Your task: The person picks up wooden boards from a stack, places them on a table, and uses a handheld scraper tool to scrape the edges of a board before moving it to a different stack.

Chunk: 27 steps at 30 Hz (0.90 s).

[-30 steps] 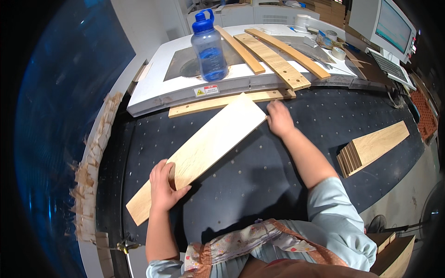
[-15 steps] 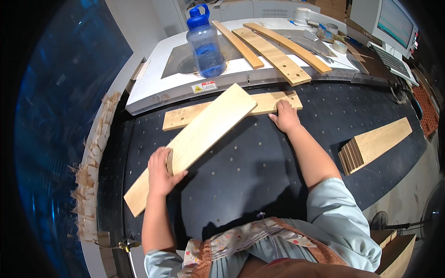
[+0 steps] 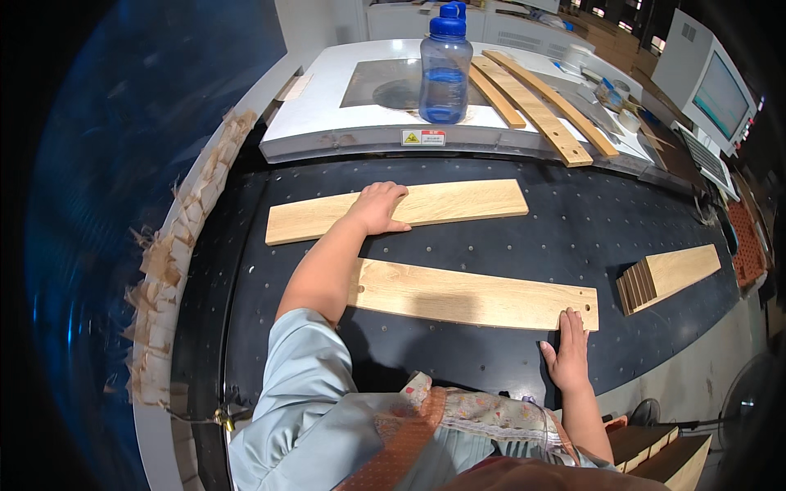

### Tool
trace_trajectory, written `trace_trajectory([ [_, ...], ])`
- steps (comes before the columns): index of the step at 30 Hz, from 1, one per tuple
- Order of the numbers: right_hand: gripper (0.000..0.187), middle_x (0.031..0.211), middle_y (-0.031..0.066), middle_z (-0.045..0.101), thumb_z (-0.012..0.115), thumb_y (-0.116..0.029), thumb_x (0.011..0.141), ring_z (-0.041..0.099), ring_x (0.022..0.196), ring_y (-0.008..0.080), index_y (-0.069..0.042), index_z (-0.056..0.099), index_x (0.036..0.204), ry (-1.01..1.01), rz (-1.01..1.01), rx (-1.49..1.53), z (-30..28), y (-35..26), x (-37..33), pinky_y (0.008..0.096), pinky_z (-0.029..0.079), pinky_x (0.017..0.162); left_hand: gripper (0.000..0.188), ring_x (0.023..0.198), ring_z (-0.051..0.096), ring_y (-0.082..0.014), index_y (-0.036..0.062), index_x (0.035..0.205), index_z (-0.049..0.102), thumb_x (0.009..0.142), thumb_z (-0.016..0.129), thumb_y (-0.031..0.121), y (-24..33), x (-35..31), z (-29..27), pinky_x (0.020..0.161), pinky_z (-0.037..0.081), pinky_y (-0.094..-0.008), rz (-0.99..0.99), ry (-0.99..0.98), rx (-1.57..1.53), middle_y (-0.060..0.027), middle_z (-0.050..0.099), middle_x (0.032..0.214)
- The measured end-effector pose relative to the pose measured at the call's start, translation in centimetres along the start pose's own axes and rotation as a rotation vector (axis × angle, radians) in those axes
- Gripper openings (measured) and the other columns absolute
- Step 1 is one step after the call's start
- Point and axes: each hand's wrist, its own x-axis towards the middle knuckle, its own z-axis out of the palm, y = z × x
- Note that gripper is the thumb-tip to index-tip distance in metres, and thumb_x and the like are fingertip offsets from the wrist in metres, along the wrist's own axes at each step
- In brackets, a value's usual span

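Two pale wooden planks lie on the black table. My left hand [image 3: 378,208] spans the farther plank [image 3: 467,202], fingers toward its far edge and thumb by its near edge. No holes show in the part I see. Closer to me is a second plank [image 3: 467,299], slightly tilted, with small holes at both ends; my left forearm covers part of its left end. My right hand [image 3: 569,352] rests its outstretched fingertips on this plank's right end, thumb spread away to the left, off the wood.
A stack of short boards [image 3: 675,274] lies at the right. Behind, a white machine ledge [image 3: 327,135] carries a blue water bottle [image 3: 444,78] and more planks [image 3: 544,114]. A monitor [image 3: 720,90] and keyboard [image 3: 704,159] stand back right. Torn tape lines the left rail [image 3: 192,192].
The plain plank, earlier held diagonally in my left hand, now lies flat at the far side. The holed plank has come nearer me, with my right hand moving toward me and rightward.
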Motion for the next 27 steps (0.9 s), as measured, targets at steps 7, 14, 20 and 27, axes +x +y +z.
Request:
trace_trajectory([
  [7,0.066,0.141,0.0178,0.034,0.066,-0.021,0.077,0.028,0.132,0.0366,-0.003,0.037,0.133,0.041,0.03,-0.008,0.4,-0.7,-0.1,0.0532,0.021,0.107,0.04,0.112,0.047,-0.0318,0.011,0.112,0.055,0.076,0.066,0.025,-3.2,1.8,1.9,0.096,0.038,-0.0404,-0.098,0.012,0.216,-0.0114,0.053,0.116],
  [14,0.065,0.14,0.0176,0.035,0.065,-0.022,0.077,0.029,0.132,0.0361,-0.003,0.038,0.133,0.066,0.019,-0.026,0.7,-0.7,-0.2,0.0514,0.02,0.107,0.062,0.127,0.033,-0.0357,-0.0005,0.127,0.041,0.084,0.057,0.041,2.9,0.4,2.9,0.104,0.031,-0.0421,-0.234,-0.077,0.255,-0.0199,0.037,0.134],
  [20,0.066,0.14,0.0171,0.035,0.065,-0.02,0.077,0.028,0.132,0.0356,-0.003,0.037,0.134,0.072,0.004,-0.02,0.8,-0.4,-0.1,0.0504,0.02,0.108,0.086,0.137,0.012,-0.0378,0.0002,0.141,0.02,0.085,0.043,0.06,4.4,0.1,2.2,0.111,0.016,-0.0459,-0.314,-0.255,0.237,-0.0229,0.016,0.146],
  [27,0.064,0.14,0.0193,0.034,0.062,-0.013,0.077,0.028,0.132,0.0358,-0.002,0.036,0.134,0.055,0.006,-0.031,0.7,-0.9,-0.1,0.0449,0.019,0.109,0.087,0.138,0.006,-0.04,0.0041,0.144,0.015,0.085,0.045,0.06,3.8,0.8,2.3,0.11,0.013,-0.049,-0.34,-0.264,0.139,-0.0242,0.01,0.148],
])
